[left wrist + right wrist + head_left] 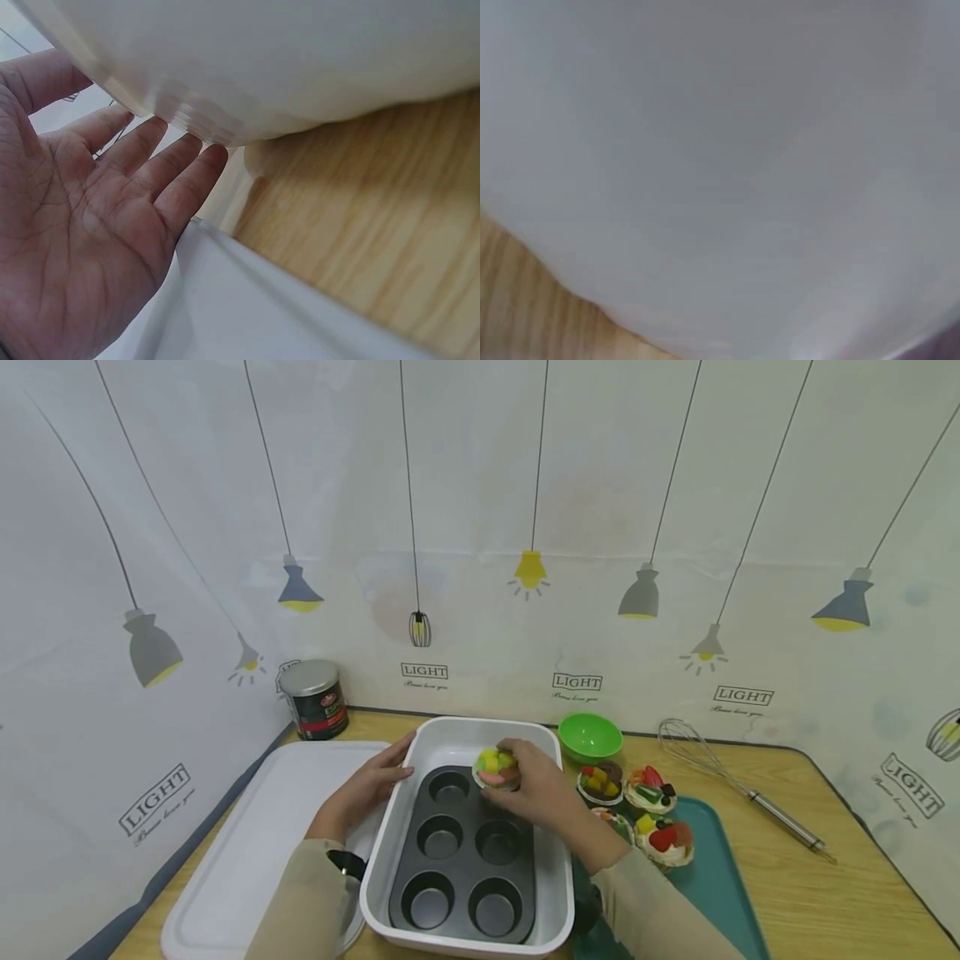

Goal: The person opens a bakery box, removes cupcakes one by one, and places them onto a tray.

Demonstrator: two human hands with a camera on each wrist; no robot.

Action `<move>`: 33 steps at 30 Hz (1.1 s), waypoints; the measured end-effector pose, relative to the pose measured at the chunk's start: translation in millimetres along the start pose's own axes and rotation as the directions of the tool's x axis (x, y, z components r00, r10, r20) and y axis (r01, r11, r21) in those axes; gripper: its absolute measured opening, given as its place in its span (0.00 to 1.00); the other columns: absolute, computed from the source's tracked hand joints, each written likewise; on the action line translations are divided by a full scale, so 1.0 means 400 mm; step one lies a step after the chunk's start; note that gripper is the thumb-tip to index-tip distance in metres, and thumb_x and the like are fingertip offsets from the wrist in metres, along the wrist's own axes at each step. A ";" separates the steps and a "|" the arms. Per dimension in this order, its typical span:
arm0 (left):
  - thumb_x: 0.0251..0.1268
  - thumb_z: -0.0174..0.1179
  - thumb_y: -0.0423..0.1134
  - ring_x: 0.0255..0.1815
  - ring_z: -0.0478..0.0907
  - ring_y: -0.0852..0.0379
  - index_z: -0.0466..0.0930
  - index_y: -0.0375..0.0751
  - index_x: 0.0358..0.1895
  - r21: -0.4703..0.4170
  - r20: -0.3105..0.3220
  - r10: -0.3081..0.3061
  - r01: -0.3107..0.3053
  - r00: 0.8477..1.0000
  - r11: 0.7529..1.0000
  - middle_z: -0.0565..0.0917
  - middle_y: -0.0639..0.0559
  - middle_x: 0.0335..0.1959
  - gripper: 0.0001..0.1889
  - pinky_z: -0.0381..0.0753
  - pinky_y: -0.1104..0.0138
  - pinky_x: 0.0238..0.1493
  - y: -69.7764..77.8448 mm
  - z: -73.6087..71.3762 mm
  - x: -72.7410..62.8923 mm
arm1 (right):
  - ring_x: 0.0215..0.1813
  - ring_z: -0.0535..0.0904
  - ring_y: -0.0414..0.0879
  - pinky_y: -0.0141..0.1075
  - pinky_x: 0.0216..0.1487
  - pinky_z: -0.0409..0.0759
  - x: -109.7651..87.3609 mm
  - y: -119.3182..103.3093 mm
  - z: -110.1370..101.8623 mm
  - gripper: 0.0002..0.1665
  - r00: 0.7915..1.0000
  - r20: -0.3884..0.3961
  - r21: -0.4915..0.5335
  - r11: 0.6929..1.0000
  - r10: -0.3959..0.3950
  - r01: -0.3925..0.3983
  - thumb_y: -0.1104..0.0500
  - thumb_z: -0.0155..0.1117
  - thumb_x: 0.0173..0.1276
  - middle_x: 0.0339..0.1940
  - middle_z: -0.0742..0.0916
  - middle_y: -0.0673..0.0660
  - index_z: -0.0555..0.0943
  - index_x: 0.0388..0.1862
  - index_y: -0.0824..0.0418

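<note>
My right hand (536,785) holds a fruit-topped toy cupcake (495,768) over the far right cup of a dark six-cup muffin tin (468,864). The tin lies inside a deep white rectangular container (372,893). At the container's left wall is my left hand (367,789), fingers extended; the left wrist view shows its fingertips (214,154) against the outside of the wall. The tin's other cups hold nothing. Only the container's pale outer wall (720,165) and some table fill the right wrist view, so the right fingers are hidden there.
Several more fruit-topped cupcakes (663,842) sit on and beside a teal tray (716,868) at right. Behind them is a green bowl (591,737), and a whisk (780,818) lies farther right. A white lid (277,835) and a dark can (318,710) are at left.
</note>
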State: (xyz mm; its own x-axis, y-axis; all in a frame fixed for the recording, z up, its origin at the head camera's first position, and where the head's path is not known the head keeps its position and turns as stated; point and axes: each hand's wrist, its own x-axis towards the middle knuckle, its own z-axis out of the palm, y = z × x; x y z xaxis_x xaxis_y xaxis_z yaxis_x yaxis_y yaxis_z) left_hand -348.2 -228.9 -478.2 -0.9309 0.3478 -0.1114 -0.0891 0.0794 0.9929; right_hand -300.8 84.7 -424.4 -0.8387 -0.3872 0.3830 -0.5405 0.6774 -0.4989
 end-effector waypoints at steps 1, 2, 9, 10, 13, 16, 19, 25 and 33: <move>0.72 0.55 0.39 0.81 0.51 0.48 0.53 0.63 0.81 0.002 0.003 0.005 -0.005 1.000 1.000 0.51 0.58 0.82 0.37 0.58 0.46 0.74 -0.001 0.000 0.000 | 0.51 0.79 0.47 0.44 0.54 0.80 0.000 -0.002 -0.004 0.41 1.000 0.004 0.008 1.000 -0.001 0.001 0.47 0.80 0.55 0.52 0.82 0.56 0.74 0.63 0.62; 0.72 0.55 0.39 0.80 0.52 0.49 0.52 0.63 0.81 0.003 0.004 0.008 -0.008 1.000 1.000 0.51 0.58 0.82 0.37 0.60 0.47 0.73 -0.002 0.000 0.001 | 0.51 0.78 0.46 0.44 0.54 0.80 -0.001 -0.005 -0.008 0.41 1.000 0.011 0.012 1.000 0.004 -0.004 0.46 0.80 0.55 0.52 0.82 0.55 0.74 0.63 0.61; 0.72 0.55 0.37 0.80 0.52 0.49 0.52 0.62 0.81 0.000 0.005 0.017 -0.017 1.000 1.000 0.51 0.58 0.82 0.38 0.63 0.49 0.72 -0.004 0.000 0.001 | 0.49 0.78 0.44 0.42 0.50 0.82 -0.010 -0.010 -0.025 0.43 0.999 0.039 0.020 0.999 0.030 -0.031 0.44 0.80 0.55 0.52 0.83 0.54 0.74 0.64 0.60; 0.72 0.55 0.37 0.80 0.52 0.50 0.53 0.62 0.81 -0.002 0.004 0.013 -0.013 1.000 1.000 0.51 0.58 0.82 0.38 0.62 0.49 0.72 -0.004 0.001 0.000 | 0.48 0.79 0.44 0.42 0.50 0.82 -0.012 -0.010 -0.028 0.43 0.999 0.039 0.023 0.999 0.033 -0.034 0.44 0.80 0.54 0.52 0.83 0.54 0.74 0.65 0.60; 0.72 0.56 0.38 0.81 0.50 0.49 0.52 0.62 0.81 -0.002 0.007 0.011 -0.011 1.000 1.000 0.50 0.58 0.82 0.38 0.60 0.48 0.73 -0.003 0.002 0.000 | 0.47 0.80 0.43 0.40 0.48 0.82 -0.023 -0.009 -0.037 0.44 0.998 0.040 0.037 0.998 0.042 -0.044 0.44 0.81 0.54 0.51 0.83 0.53 0.74 0.65 0.59; 0.71 0.56 0.38 0.81 0.49 0.50 0.52 0.62 0.81 0.002 0.006 0.012 -0.012 1.000 1.000 0.50 0.58 0.82 0.38 0.59 0.48 0.74 -0.001 0.002 0.000 | 0.47 0.80 0.42 0.39 0.47 0.83 -0.036 -0.008 -0.046 0.44 0.999 0.035 0.052 0.998 0.037 -0.039 0.45 0.81 0.54 0.51 0.83 0.52 0.74 0.65 0.58; 0.71 0.57 0.39 0.81 0.49 0.49 0.52 0.62 0.81 0.003 0.007 0.016 -0.016 1.000 1.000 0.49 0.57 0.82 0.38 0.59 0.47 0.73 0.000 0.002 0.000 | 0.47 0.81 0.42 0.40 0.48 0.83 -0.048 -0.007 -0.055 0.43 0.999 0.031 0.064 0.998 0.019 -0.021 0.46 0.81 0.54 0.51 0.84 0.52 0.74 0.65 0.60; 0.72 0.56 0.39 0.81 0.49 0.49 0.52 0.63 0.81 0.007 0.000 0.013 -0.013 1.000 1.000 0.50 0.58 0.82 0.38 0.59 0.47 0.74 0.001 0.001 0.000 | 0.48 0.81 0.42 0.41 0.49 0.83 -0.071 -0.008 -0.074 0.45 0.998 0.031 0.073 0.996 0.048 -0.050 0.44 0.81 0.53 0.52 0.84 0.51 0.73 0.67 0.57; 0.72 0.56 0.39 0.81 0.49 0.48 0.52 0.62 0.81 -0.005 0.006 0.003 -0.003 1.000 1.000 0.51 0.58 0.82 0.38 0.56 0.45 0.74 0.001 0.003 -0.001 | 0.47 0.81 0.41 0.42 0.46 0.84 -0.100 0.006 -0.109 0.46 0.996 0.047 0.102 0.991 0.081 -0.086 0.42 0.81 0.53 0.50 0.84 0.48 0.73 0.68 0.54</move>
State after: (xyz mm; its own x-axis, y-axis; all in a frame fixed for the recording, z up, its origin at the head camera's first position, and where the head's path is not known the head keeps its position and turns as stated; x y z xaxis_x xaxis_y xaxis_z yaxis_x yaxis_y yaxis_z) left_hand -347.5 -227.9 -477.6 -0.9290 0.3536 -0.1090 -0.0885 0.0736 0.9934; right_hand -265.7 129.0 -407.1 -0.8821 -0.3598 0.3041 -0.4705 0.6409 -0.6065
